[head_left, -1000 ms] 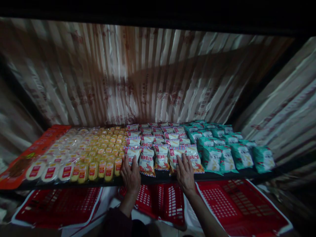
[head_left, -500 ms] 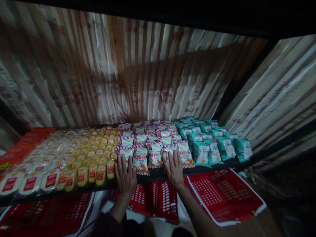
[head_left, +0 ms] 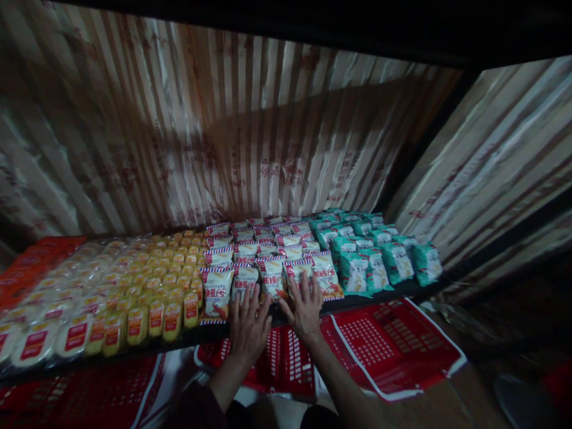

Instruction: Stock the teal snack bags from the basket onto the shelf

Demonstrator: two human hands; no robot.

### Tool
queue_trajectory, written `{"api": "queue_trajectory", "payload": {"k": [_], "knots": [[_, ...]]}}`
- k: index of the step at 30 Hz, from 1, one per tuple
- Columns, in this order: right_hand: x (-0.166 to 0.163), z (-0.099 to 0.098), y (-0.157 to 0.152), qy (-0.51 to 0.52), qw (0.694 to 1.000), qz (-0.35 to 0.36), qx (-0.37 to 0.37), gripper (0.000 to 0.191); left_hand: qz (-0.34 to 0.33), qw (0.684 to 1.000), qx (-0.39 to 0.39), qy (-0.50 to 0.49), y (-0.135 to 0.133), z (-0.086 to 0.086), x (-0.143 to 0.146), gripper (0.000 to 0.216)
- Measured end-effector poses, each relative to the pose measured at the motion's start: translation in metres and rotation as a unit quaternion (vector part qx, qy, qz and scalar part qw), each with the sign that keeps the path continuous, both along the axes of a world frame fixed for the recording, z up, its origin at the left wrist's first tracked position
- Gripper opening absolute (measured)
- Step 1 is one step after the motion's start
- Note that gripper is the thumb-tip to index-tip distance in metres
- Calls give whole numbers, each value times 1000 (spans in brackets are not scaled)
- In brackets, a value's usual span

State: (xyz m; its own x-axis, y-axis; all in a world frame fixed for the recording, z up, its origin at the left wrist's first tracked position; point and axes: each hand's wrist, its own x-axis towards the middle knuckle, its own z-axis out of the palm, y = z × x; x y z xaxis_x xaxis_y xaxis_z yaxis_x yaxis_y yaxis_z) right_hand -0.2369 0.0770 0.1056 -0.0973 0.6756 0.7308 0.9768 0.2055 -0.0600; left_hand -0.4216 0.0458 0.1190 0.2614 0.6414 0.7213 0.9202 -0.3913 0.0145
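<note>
Rows of white snack bags (head_left: 217, 293) with red lettering and striped top edges stand on a dark shelf (head_left: 214, 331). My left hand (head_left: 250, 322) lies with fingers spread against the lower front of the second bag from the left in the front row. My right hand (head_left: 304, 307) rests, fingers apart, on a front-row bag (head_left: 298, 271) further right. Neither hand is wrapped round a bag. The lower parts of these two bags are hidden behind my fingers.
Left of the bags are yellow packaged cakes (head_left: 172, 319), pale round packs (head_left: 75, 335) and orange packets (head_left: 36, 262). Teal bags (head_left: 397, 262) fill the right end. Red baskets (head_left: 393, 348) lie below the shelf. Corrugated sheeting (head_left: 250, 137) forms the back.
My left hand has moved right, from the leftmost front bag to the second one. My right hand stays on about the same bag. The view has shifted slightly to the right.
</note>
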Motion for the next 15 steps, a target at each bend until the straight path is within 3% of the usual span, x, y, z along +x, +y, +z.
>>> {"api": "queue_trajectory", "payload": {"k": [6, 15], "knots": [[-2, -1, 3, -16, 1000, 2, -9, 71, -24, 999, -46, -9, 17, -5, 21, 49], [4, -5, 9, 2, 1000, 23, 19, 68, -7, 999, -48, -11, 8, -6, 12, 57]]}}
